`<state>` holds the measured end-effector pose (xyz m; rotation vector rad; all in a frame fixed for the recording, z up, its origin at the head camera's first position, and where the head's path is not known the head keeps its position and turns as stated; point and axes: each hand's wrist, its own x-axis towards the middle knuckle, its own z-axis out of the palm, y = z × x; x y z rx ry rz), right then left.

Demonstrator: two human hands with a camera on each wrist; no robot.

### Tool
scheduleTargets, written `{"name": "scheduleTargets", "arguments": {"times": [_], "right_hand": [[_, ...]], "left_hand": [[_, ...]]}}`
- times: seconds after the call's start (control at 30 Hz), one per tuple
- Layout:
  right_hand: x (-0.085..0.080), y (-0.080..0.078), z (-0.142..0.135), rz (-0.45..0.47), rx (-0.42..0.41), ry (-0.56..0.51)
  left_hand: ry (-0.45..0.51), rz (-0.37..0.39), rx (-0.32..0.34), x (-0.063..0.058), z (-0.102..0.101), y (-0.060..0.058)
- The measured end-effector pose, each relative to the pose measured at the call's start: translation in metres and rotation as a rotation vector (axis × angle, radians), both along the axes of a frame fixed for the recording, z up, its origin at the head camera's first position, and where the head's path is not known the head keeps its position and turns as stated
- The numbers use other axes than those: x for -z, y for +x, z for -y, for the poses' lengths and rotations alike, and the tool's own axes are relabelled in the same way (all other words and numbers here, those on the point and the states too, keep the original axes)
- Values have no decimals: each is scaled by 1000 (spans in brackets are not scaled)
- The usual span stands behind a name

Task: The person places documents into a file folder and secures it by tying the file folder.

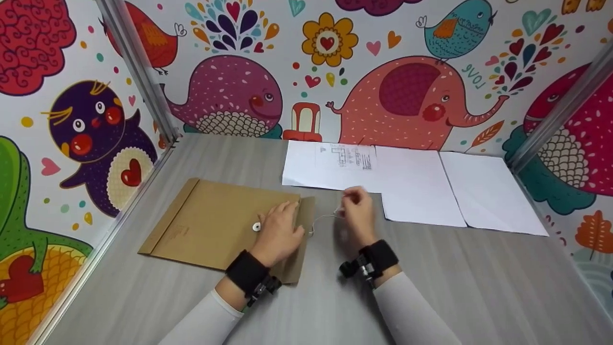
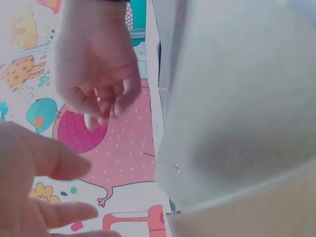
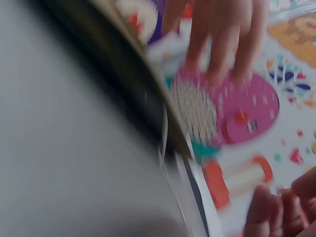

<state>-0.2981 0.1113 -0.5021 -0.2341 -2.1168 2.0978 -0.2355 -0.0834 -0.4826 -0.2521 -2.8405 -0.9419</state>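
Note:
A brown kraft document envelope (image 1: 210,211) lies flat on the left of the table, with a white round button (image 1: 256,226) on its face. My left hand (image 1: 278,234) rests on its right end with fingers extended, beside the raised flap (image 1: 307,225). From that flap a thin white string (image 1: 326,216) runs to my right hand (image 1: 359,215), whose curled fingertips pinch it above the table. Both hands also show in the left wrist view, where the right hand (image 2: 101,64) has its fingers bent in. The right wrist view is blurred; the string (image 3: 170,168) hangs off the envelope's edge.
White paper sheets lie along the back right; one bears a printed drawing (image 1: 352,157), beside a middle sheet (image 1: 416,187) and a right sheet (image 1: 493,191). Patterned wall panels (image 1: 306,72) and metal posts (image 1: 139,62) bound the grey table (image 1: 503,287).

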Motion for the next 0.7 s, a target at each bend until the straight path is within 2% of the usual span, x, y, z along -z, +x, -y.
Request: {"name": "scheduleTargets", "arguments": {"times": [0.07, 0.13, 0.23, 0.37, 0.47, 0.6, 0.7], "right_hand": [[2, -7, -15, -63, 86, 147], [4, -12, -28, -56, 136, 231], [7, -16, -43, -22, 161, 259], [8, -21, -63, 22, 176, 273], [9, -25, -77, 26, 223, 343], [11, -27, -98, 6, 294, 521], [10, -27, -120, 30, 341, 689]], "left_hand": [[-6, 5, 5, -1, -3, 0], [-13, 5, 9, -3, -8, 0], [-8, -13, 27, -7, -17, -1], [-20, -76, 69, -8, -31, -5], [-53, -121, 89, -7, -41, -9], [-81, -127, 111, -9, -59, -12], [-65, -78, 129, -11, -78, -14]]}}
